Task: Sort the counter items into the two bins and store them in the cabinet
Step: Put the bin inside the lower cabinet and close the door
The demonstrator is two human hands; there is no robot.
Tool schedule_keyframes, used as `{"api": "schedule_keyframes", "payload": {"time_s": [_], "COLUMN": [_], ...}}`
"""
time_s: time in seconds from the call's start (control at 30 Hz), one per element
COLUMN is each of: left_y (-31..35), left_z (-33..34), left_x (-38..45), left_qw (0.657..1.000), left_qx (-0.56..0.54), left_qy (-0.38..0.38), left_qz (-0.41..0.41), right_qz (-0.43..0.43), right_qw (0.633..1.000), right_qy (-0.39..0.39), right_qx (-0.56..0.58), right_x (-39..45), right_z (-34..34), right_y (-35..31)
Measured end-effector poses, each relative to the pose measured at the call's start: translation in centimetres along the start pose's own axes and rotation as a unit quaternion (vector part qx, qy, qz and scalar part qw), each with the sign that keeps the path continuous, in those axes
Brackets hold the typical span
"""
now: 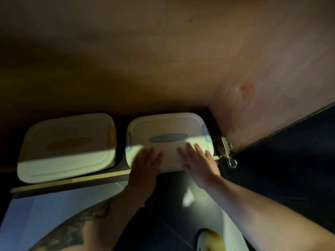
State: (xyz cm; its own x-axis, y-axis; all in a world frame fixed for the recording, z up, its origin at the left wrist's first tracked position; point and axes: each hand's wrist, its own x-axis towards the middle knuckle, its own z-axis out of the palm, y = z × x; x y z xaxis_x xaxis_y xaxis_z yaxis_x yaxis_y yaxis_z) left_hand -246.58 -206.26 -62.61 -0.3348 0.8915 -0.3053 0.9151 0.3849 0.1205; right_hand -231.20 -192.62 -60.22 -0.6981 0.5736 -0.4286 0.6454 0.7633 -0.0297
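Two lidded white bins stand side by side inside the dark cabinet. The bin with orange clips and handle [67, 147] sits on the left. The bin with blue clips and handle [168, 131] sits on the right, its front edge at the shelf lip. My left hand [145, 167] lies flat with fingers spread on the near left part of the blue bin's lid. My right hand [197, 160] lies flat on the lid's near right part. Neither hand grips anything. What the bins hold is hidden by the lids.
The shelf's pale front edge [72, 181] runs below the bins. The dark cabinet door [290, 151] stands open at the right on a metal hinge [225, 147]. The wooden cabinet wall [253, 78] rises behind. Tiled floor lies below.
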Motion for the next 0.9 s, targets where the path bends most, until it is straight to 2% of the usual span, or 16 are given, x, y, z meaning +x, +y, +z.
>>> {"api": "schedule_keyframes", "payload": {"time_s": [0.1, 0.2, 0.3, 0.5, 0.63, 0.77, 0.9], "left_y": [0.8, 1.3, 1.5, 3.3, 5.2, 9.4, 14.8], "left_z": [-0.3, -1.2, -2.2, -8.7, -19.4, -30.8, -37.2], "left_x": [2.4, 3.3, 1.4, -8.9, -14.8, -19.5, -23.7], "left_qw": [0.999, 0.995, 0.993, 0.977, 0.972, 0.968, 0.961], "left_qx": [-0.023, -0.049, -0.051, -0.085, -0.175, -0.240, -0.274], "left_qy": [-0.007, -0.054, -0.086, -0.160, -0.115, -0.061, -0.027], "left_qz": [-0.041, -0.073, -0.068, -0.111, -0.104, -0.044, 0.030], "right_qz": [0.069, 0.122, 0.088, 0.081, 0.084, 0.096, 0.139], "right_qw": [0.997, 0.990, 0.995, 0.990, 0.982, 0.989, 0.978], "right_qy": [-0.008, -0.046, -0.015, -0.036, 0.007, 0.026, 0.125], "right_qx": [0.022, 0.051, 0.047, 0.106, 0.169, 0.106, 0.091], "right_x": [2.1, 2.5, 0.3, -10.2, -17.5, -24.8, -33.0], "right_z": [-1.4, -2.1, -2.3, -7.6, -16.9, -27.5, -33.6], "right_y": [-0.9, -2.2, -3.4, -5.5, -5.5, -3.4, -1.1]}}
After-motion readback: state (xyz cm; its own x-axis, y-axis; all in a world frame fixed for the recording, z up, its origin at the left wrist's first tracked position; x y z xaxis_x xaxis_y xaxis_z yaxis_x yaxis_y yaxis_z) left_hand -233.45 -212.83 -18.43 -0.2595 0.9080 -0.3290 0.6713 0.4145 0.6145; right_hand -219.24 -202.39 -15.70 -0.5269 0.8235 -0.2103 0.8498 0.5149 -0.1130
